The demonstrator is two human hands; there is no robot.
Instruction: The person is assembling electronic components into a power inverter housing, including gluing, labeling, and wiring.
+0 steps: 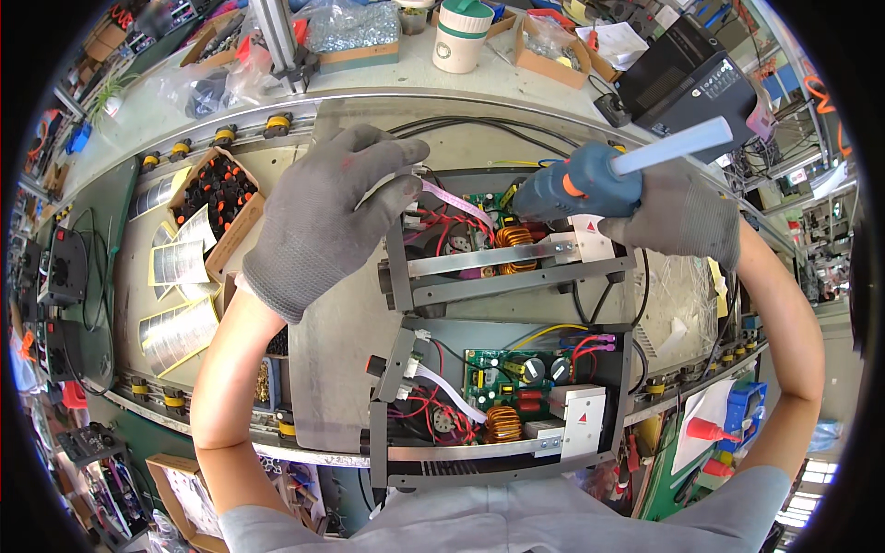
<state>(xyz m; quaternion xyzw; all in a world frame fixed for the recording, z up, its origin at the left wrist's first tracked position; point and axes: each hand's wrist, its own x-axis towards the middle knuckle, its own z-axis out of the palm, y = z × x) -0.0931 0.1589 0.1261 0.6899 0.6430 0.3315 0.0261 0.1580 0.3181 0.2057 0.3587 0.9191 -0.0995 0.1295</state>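
Grey-gloved left hand (323, 217): over the left end of the far unit, thumb and forefinger narrowly spaced at the end of a pale pinkish flat ribbon cable (458, 203); whether they pinch it, I cannot tell.
Grey-gloved right hand (687, 212): wrapped around a blue glue gun with an orange part (595, 184), at the right end of the far unit.
Glue gun: its front points left above the far unit; a long whitish glue stick (678, 145) juts from its back, up to the right.
Far open dark-metal chassis (525, 288): holds red wires, a copper-wound ring coil (516, 247) and the ribbon cable, which slants down to the right.
Near open dark-metal chassis (498, 478): just in front, with a green circuit board (479, 362), a white ribbon cable (449, 389) and a second copper coil (503, 424).
Left of the units: an open cardboard box (241, 219) of black orange-tipped parts, beside silvery label sheets (178, 264).
Far bench: a white cup with a green lid (459, 41).
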